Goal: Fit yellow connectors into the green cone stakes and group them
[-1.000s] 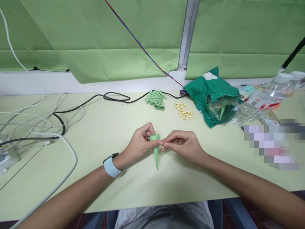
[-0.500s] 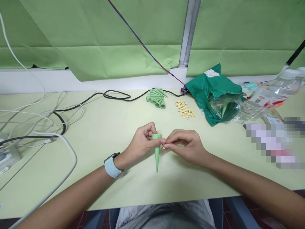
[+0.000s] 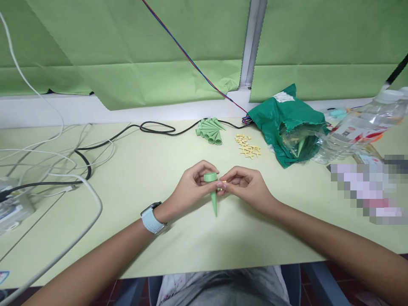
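My left hand (image 3: 191, 190) grips a pale green plastic cone (image 3: 213, 191) near its wide open end, and the narrow tip points down towards me. My right hand (image 3: 245, 187) sits just to the right of the cone, its fingertips almost at the rim. Pinched in those fingertips is a small pale yellow piece (image 3: 224, 182), partly hidden by the fingers. Farther back on the table (image 3: 143, 238) lie a cluster of similar green cones (image 3: 209, 133) and a scatter of small pale yellow pieces (image 3: 246, 147).
A torn green plastic bag (image 3: 287, 127) with a clear inner bag lies at the back, beside a clear plastic bottle (image 3: 360, 127) on its side. Black and white cables (image 3: 86, 165) run across the left. A blurred object (image 3: 366, 189) lies at the right.
The cone has risen and shifted slightly right, now leaning with its tip further right. Both hands have drawn closer around its rim, and the yellow piece sits nearer the cone's mouth.
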